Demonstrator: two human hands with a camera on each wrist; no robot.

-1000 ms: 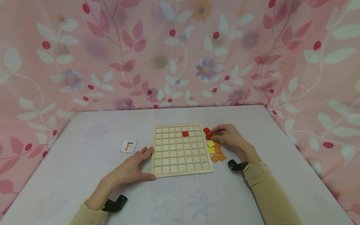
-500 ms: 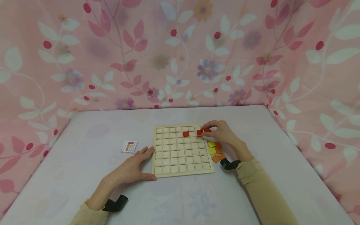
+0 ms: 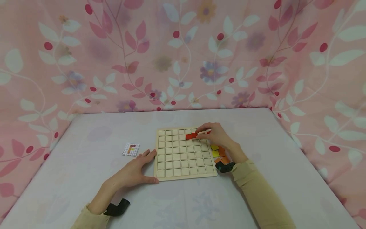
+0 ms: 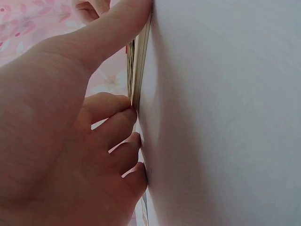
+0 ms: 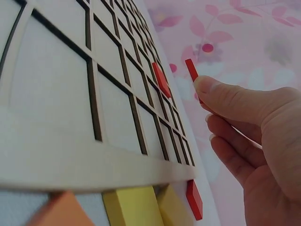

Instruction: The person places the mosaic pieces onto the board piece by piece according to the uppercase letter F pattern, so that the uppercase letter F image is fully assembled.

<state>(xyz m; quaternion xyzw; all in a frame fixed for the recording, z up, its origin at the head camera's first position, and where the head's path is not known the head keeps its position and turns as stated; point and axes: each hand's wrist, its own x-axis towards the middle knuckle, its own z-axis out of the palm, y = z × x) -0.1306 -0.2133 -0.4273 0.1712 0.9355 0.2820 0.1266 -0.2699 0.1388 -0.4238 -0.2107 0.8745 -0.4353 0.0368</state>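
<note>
A square wooden grid board lies on the table. My left hand rests against its left edge, thumb at the near corner and fingers spread; in the left wrist view the fingertips touch the rim. Over the upper right of the grid, my right hand pinches a red square tile between thumb and fingers. In the right wrist view that tile is raised off the board. Another red tile sits in a grid cell just to its left.
Beside the board's right edge lie a loose red tile, yellow tiles and orange tiles, partly hidden by my right arm. Left of the board is a small pattern card with coloured squares. Floral cloth hangs behind the table.
My right hand has picked up a red tile from beside the board and carried it left over the grid, near the placed red tile. The left hand stays where it was.
</note>
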